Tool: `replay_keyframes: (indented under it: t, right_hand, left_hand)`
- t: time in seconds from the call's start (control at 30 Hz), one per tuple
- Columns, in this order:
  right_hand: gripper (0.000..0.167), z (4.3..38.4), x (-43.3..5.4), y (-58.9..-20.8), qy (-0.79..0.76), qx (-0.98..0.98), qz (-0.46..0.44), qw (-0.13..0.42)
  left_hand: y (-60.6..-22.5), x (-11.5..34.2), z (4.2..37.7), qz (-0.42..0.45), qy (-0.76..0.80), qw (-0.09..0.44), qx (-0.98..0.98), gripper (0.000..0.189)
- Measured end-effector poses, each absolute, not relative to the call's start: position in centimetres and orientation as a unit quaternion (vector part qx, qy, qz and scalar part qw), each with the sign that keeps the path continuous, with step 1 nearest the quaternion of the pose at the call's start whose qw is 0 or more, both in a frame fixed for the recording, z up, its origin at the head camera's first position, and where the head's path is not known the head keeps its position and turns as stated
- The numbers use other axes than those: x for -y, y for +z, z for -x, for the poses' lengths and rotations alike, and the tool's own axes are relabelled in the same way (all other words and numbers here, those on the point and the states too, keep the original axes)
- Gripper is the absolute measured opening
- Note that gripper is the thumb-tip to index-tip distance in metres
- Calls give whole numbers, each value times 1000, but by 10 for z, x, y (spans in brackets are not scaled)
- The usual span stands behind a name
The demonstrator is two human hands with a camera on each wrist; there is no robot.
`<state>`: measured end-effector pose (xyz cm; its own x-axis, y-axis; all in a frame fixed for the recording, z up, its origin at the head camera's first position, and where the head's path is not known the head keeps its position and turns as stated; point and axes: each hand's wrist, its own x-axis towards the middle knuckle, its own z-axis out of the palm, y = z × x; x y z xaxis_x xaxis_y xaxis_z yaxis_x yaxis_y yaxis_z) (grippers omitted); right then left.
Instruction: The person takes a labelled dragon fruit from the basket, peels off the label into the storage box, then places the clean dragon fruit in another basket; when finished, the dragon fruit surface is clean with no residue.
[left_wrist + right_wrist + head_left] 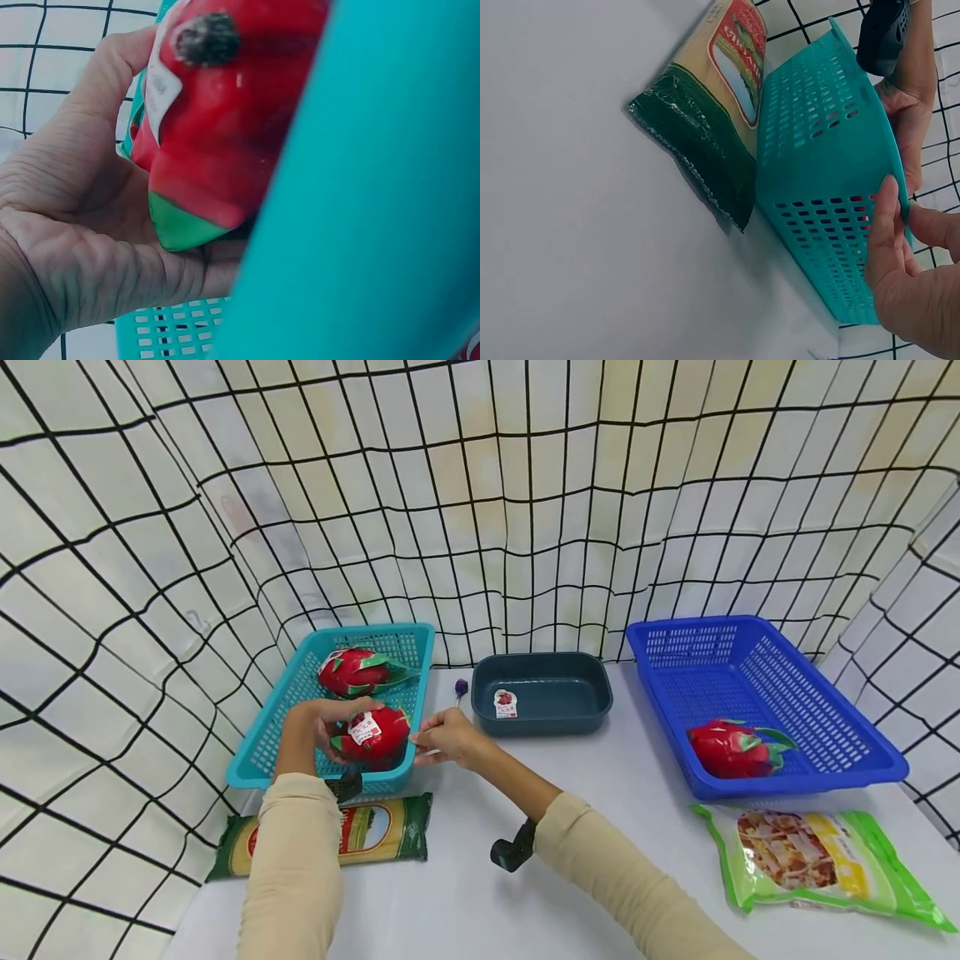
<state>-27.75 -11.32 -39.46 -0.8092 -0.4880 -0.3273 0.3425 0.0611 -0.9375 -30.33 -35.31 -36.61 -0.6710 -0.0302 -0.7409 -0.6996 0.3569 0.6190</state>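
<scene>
Left hand [318,720]: fingers grasp a labelled dragon fruit [382,737] inside the turquoise basket [425,664]. Right hand [452,739]: fingers pinch the basket's rim. A second dragon fruit [354,672] lies beyond the left fingers.

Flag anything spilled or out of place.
No spill shows. Slightly odd: a red-fruit sticker sits on the left part of the dark tub, though the tub holds no fruit.

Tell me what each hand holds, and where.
Left hand: a red dragon fruit, round its body. Right hand: the teal basket, by its rim.
</scene>
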Motion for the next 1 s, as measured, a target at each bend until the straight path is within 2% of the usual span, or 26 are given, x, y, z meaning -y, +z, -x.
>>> replay_keyframes:
  t: [0.23, 0.47, 0.63, 0.8, 1.0]
  right_hand:
    - [14, 275, 108, -396, -674, -678, 39, 292]
    - [17, 272, 113, -398, -661, -695, 74, 272]
    - [30, 270, 114, -403, -601, -757, 152, 206]
    - [45, 270, 107, -403, -508, -821, 231, 122]
    - [45, 274, 85, -392, -485, -824, 279, 94]
  left_hand:
    - [-367, 346, 304, 206, 499, 321, -778, 97]
    - [-360, 350, 297, 222, 481, 293, -796, 95]
    - [-353, 355, 290, 230, 478, 282, -800, 97]
    - [-343, 359, 284, 200, 458, 282, -819, 100]
    - [-323, 354, 281, 135, 444, 253, -849, 94]
